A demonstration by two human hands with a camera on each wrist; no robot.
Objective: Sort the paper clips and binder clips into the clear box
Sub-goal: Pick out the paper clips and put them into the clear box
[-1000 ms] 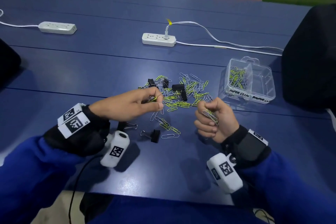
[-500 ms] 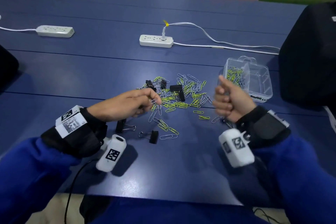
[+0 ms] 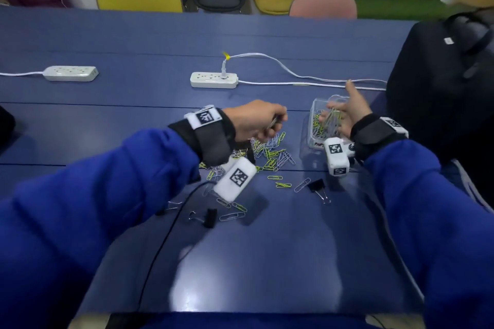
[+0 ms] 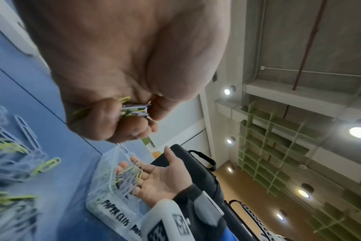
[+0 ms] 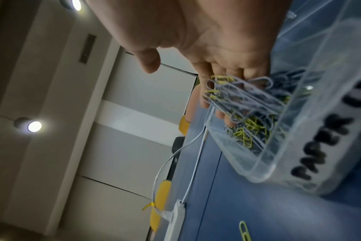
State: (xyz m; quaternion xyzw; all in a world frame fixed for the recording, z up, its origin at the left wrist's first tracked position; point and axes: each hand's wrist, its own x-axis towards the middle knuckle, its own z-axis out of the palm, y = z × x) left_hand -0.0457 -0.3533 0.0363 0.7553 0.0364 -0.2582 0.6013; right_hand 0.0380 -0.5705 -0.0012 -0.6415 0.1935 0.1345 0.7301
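My right hand [image 3: 339, 117] is spread open, palm tilted, over the clear box [image 3: 311, 139], and a bunch of silver and yellow paper clips [image 5: 243, 96] slides off its straight fingers [image 5: 223, 76] into the compartment marked PAPER CLIPS. My left hand [image 3: 264, 121] hovers above the loose pile of paper clips [image 3: 270, 151] and grips a small bundle of clips [image 4: 134, 110] in curled fingers. Two black binder clips [image 3: 318, 188] [image 3: 207, 218] lie on the blue table nearer to me.
A white power strip [image 3: 213, 79] with its cable lies behind the pile, and another power strip [image 3: 70, 73] sits far left. A black bag [image 3: 441, 88] stands right of the box. Chairs line the table's far edge. A black cable [image 3: 165, 235] trails from my left wrist.
My right hand went from a fist to the box and opened over it, spilling its clips. My left hand lifted off the pile and shifted right with clips in it.
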